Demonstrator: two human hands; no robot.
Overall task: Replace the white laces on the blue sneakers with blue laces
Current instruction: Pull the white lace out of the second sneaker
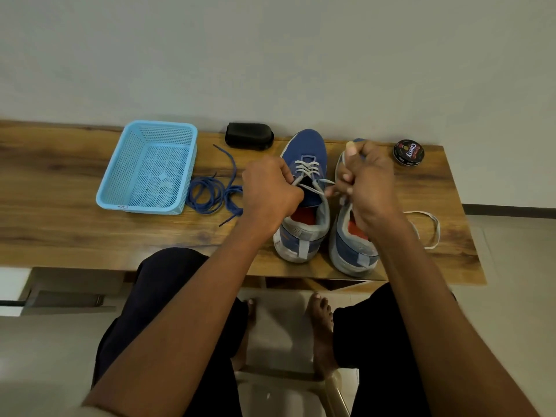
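2 blue sneakers stand side by side toward the right end of the wooden table point(75, 176), heels at its near edge. The left sneaker point(304, 206) is still threaded with a white lace point(307, 168) through its front eyelets; the upper rows look undone. The left hand point(269, 191) is curled, pinching 1 strand of that lace, and the right hand point(368, 182) is fisted around the other strand above the right sneaker point(349, 251), whose eyelets it hides. 1 loose white lace point(433, 227) lies near the table's right edge, apparently already removed. The blue laces point(210, 192) sit coiled mid-table beside the blue basket point(150, 167), untouched. Judging by this, unlacing of the left sneaker is in hand; next, each strand needs drawing out of the remaining crossings, row by row, before blue threading starts.
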